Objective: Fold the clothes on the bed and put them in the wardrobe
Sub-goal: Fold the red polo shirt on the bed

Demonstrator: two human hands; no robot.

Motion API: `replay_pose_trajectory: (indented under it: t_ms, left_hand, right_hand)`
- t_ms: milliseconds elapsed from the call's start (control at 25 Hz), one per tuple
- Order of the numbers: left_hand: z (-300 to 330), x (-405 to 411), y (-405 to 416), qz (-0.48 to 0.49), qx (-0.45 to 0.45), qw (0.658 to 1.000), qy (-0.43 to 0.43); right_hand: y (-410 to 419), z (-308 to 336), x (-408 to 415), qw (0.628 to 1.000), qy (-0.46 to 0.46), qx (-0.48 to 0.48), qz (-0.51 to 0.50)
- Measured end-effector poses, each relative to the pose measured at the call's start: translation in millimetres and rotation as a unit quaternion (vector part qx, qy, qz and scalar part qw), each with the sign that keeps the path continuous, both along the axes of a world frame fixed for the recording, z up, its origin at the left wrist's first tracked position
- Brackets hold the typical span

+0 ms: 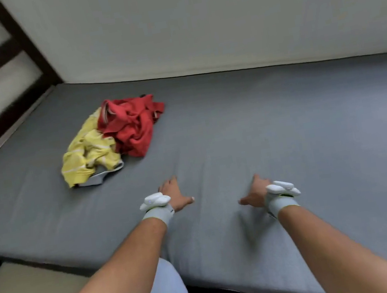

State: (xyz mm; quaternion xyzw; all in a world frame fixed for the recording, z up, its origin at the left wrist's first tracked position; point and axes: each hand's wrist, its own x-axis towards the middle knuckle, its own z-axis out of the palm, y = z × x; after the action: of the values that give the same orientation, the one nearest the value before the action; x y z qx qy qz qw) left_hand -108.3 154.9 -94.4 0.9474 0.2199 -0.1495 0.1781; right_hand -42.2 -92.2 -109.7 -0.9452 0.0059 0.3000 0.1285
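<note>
Head view: both your arms are stretched forward over the bed, palms down on the grey mattress cover. Your left hand lies flat, fingers straight and pointing away from you, thumb out to the right, holding nothing. Your right hand is the mirror of it: fingers extended on the cover, thumb out to the left, nothing gripped. It's blurred, so I can't tell how far those fingers are spread. The hands sit apart from each other near the bed's front edge. Each wrist carries a grey band with a white device on top: left wristband, right wristband.

Clothes: one crumpled pile further up the bed, to the left, well apart from both hands. Red garment touches the yellow striped garment; a bit of grey fabric pokes out under the yellow one. Dark bed frame is at far left.
</note>
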Motion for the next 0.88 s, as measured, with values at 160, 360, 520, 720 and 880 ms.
replay_pose_trajectory:
  t_ms: [160, 360, 520, 720, 880]
  left_hand:
    - [19, 13, 109, 0.114, -0.027, 0.992, -0.048]
    - [16, 47, 178, 0.185, -0.12, 0.967, -0.129]
    - [-52, 125, 212, 0.277, -0.207, 0.934, -0.092]
    - [-13, 137, 167, 0.211, -0.142, 0.959, -0.127]
    - [-21, 134, 160, 0.151, -0.143, 0.97, -0.128]
  right_hand:
    - [28, -6, 29, 1.0, 0.011, 0.001, -0.022]
    - [50, -26, 52, 0.995, 0.052, -0.09, 0.006]
    - [54, -46, 54, 0.992, 0.029, -0.12, 0.012]
    - [54, -49, 50, 0.991, 0.037, -0.127, -0.008]
    - [55, -48, 51, 0.991, 0.037, -0.131, 0.001]
